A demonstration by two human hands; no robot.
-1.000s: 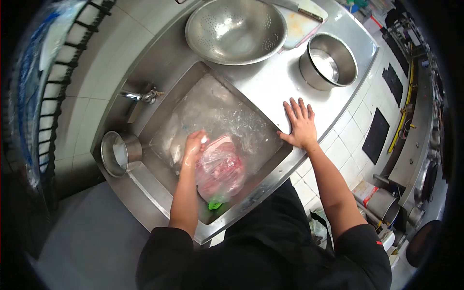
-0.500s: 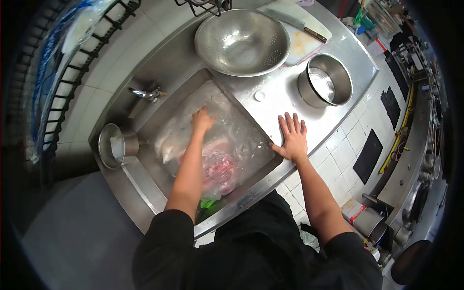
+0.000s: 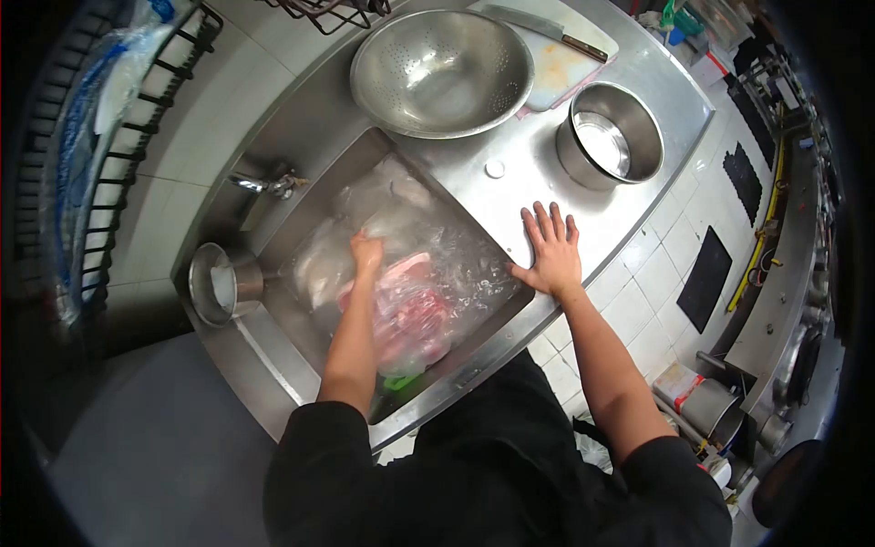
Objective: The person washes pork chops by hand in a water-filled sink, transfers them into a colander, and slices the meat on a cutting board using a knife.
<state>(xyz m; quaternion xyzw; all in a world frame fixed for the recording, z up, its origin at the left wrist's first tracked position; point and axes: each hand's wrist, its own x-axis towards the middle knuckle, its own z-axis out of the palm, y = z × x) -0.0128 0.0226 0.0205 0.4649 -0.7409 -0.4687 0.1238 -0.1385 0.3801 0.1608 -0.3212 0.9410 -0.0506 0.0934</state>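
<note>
My left hand (image 3: 366,251) is in the sink (image 3: 273,219), fingers curled down at clear plastic in the cloudy water; its fingertips are hidden. Just below it lies a clear plastic bag of red and pink meat (image 3: 410,314), partly under water. Pale, whitish pieces (image 3: 401,187) show dimly beyond the hand, too blurred to name. A bright green thing (image 3: 399,382) sits under the bag's near end. My right hand (image 3: 553,253) rests flat and open on the steel counter at the sink's right rim, with nothing in it.
On the counter stand a large colander (image 3: 442,75) and a steel pot (image 3: 609,137). Behind them a knife (image 3: 547,32) lies on a white cutting board (image 3: 556,73). A small white cap (image 3: 495,169) lies nearby. The faucet (image 3: 266,185) and another pot (image 3: 223,283) are at the left.
My left hand has drawn back towards me and slightly left. The water now ripples, and more of the meat shows. The right hand has stayed flat on the counter.
</note>
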